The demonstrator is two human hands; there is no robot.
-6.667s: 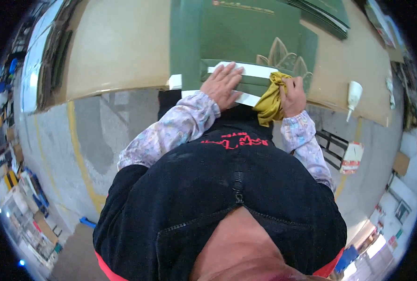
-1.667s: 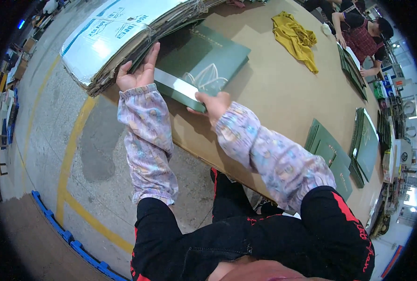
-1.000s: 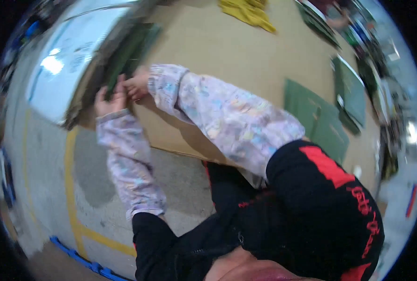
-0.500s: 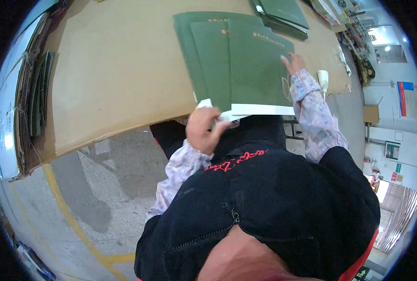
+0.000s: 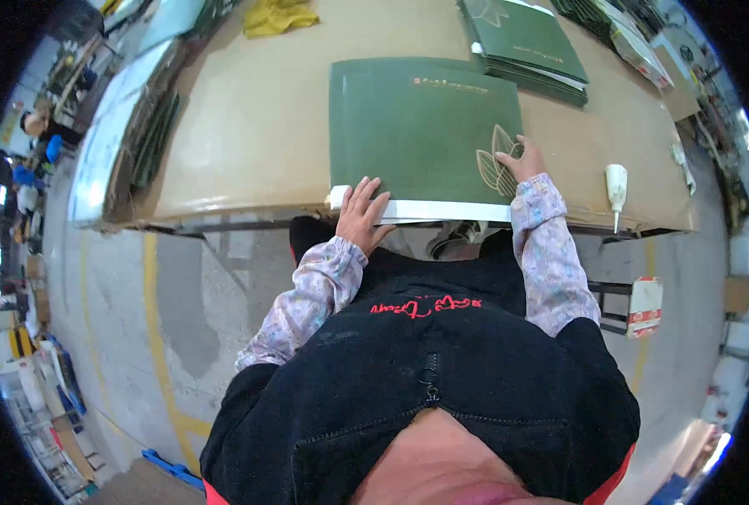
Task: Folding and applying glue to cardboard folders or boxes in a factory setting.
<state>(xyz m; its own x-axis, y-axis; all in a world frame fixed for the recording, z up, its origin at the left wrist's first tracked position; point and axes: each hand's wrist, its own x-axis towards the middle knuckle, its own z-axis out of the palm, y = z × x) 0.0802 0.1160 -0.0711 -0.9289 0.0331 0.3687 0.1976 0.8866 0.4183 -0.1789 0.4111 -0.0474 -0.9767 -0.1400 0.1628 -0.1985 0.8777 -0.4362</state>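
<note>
A green printed sheet (image 5: pixel 416 118) with a gold leaf pattern lies square to the table's near edge. Along its near side runs a white strip (image 5: pixel 442 210), slightly overhanging that edge. My left hand (image 5: pixel 362 212) rests on the strip at the near left corner, fingers spread and flat. At the right edge, beside the leaf print, is my right hand (image 5: pixel 522 162). Its thumb lies over the sheet and its forefinger stands apart from it, with a gap between. Whether more sheets lie underneath is hidden.
A stack of similar green pieces (image 5: pixel 534 50) sits at the back right. Right of my right hand stands a white squeeze bottle (image 5: pixel 616 189), nozzle toward me. Bundled flat cardboard (image 5: pixel 126 135) lines the left end; a yellow cloth (image 5: pixel 277 17) lies far back. A stool (image 5: pixel 635 307) is below right.
The fanned green sheets now lie together as one even rectangle. My left hand has gone from half-curled at the corner to flat on the strip. My head view has shifted.
</note>
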